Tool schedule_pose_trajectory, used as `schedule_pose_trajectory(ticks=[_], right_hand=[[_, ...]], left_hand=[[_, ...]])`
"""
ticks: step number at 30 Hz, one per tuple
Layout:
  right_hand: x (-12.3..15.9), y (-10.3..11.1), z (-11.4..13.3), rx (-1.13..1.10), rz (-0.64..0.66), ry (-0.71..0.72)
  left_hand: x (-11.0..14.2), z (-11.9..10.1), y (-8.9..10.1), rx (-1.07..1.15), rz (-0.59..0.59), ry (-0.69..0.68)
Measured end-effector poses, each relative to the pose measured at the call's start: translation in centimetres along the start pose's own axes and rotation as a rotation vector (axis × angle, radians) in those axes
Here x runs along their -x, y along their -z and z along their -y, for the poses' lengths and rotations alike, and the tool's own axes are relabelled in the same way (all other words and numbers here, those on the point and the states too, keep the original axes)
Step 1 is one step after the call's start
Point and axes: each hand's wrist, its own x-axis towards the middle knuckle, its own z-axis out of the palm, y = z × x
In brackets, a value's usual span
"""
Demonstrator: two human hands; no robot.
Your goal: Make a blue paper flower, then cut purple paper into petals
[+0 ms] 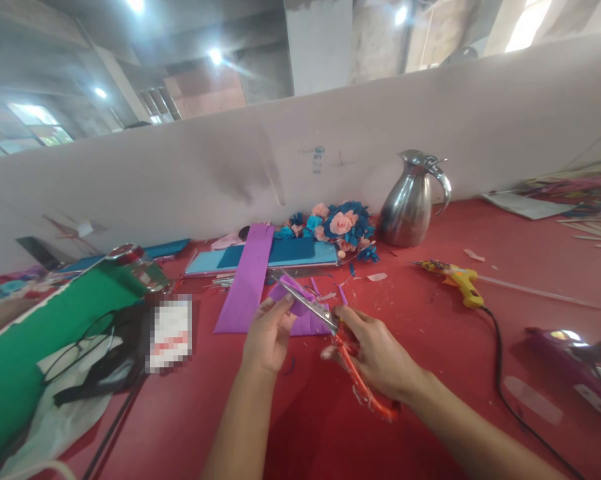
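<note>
The orange-handled scissors are above the red table, my right hand curled round their handles, I think for steering the blades. My left hand pinches the small purple paper between thumb and fingers, probably to keep it steady at the blades. The scissors point forward and leftward, their long axis slanting from near right to far left. The yellow glue gun lies well apart, perhaps for leaving me space.

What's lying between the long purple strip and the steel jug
Pink and blue flowers, plus part of the blue sheets, lie between the purple strip and the steel jug in the head view.
</note>
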Motion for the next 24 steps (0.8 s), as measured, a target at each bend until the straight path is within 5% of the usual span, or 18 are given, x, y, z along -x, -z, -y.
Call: schedule_pose_trajectory(ticks=[24], right_hand=[[-0.27, 0.0, -0.67, 0.281, -0.062, 0.0]], left_hand=[[0.3, 0.05, 0.03, -0.127, 0.003, 0.005]])
